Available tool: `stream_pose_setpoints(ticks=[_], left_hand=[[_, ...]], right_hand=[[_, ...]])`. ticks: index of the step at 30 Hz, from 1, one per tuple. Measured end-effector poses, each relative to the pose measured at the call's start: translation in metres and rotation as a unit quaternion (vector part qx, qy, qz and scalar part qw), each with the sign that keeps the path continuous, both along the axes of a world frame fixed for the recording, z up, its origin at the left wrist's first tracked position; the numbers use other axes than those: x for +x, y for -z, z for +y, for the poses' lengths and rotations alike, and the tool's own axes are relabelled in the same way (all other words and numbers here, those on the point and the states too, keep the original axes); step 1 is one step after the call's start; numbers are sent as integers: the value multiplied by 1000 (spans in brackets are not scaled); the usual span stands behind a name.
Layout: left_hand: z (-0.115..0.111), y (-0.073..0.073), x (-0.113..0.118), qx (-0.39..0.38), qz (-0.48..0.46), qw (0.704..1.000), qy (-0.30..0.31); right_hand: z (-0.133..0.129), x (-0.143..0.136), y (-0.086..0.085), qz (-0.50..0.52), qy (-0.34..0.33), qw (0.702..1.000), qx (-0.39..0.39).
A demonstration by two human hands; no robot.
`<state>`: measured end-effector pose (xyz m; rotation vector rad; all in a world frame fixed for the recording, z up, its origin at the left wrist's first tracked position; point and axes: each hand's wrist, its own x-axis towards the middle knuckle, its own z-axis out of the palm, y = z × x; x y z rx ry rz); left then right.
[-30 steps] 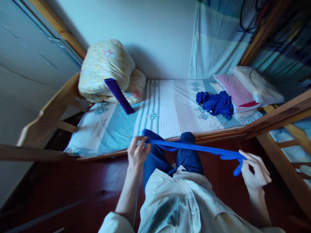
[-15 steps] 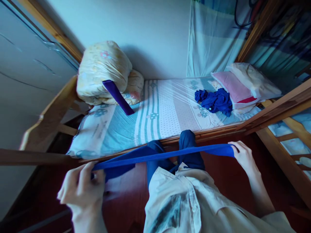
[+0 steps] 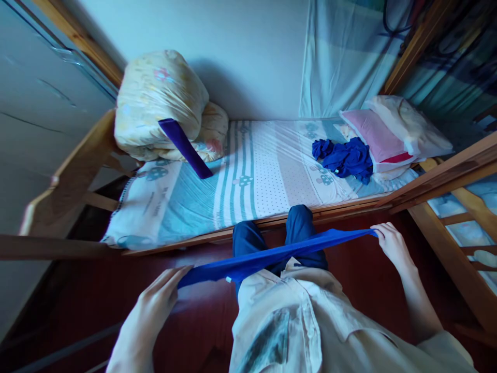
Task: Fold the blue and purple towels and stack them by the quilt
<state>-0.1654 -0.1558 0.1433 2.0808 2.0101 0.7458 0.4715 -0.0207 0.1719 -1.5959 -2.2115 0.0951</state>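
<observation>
A length of blue cloth [image 3: 272, 255], probably a garment with a small white tag near its left part, is stretched between my two hands above my lap. My left hand [image 3: 161, 295] grips its left end, fingers closed over the fabric. At the other end, my right hand [image 3: 392, 246] pinches a corner that narrows to a point. On the bed ahead lies a crumpled heap of blue cloth [image 3: 347, 158], apart from both hands. A flat, folded dark purple-blue strip [image 3: 186, 148] leans from the quilt down onto the sheet.
The bed [image 3: 267, 176] has a patterned sheet and a wooden frame. A bundled floral quilt [image 3: 159, 103] sits at its left end, a pink pillow [image 3: 373, 134] at its right. Wooden rails [image 3: 446, 166] rise at the right, and a pale curtain [image 3: 334, 62] hangs behind.
My left hand has moved right and turned, its fingers now over the cloth's end. The cloth has narrowed at the right, and its white tag now shows. The view has shifted slightly.
</observation>
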Motion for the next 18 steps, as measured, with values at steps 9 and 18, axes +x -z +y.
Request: stream_pose_setpoints(ticks=[9, 18], left_hand=[[13, -8, -11, 79, 21, 995, -64], [7, -64, -25, 172, 55, 972, -153]], right_hand=[[26, -1, -14, 31, 24, 999, -2], [36, 1, -45, 132, 26, 991, 15]])
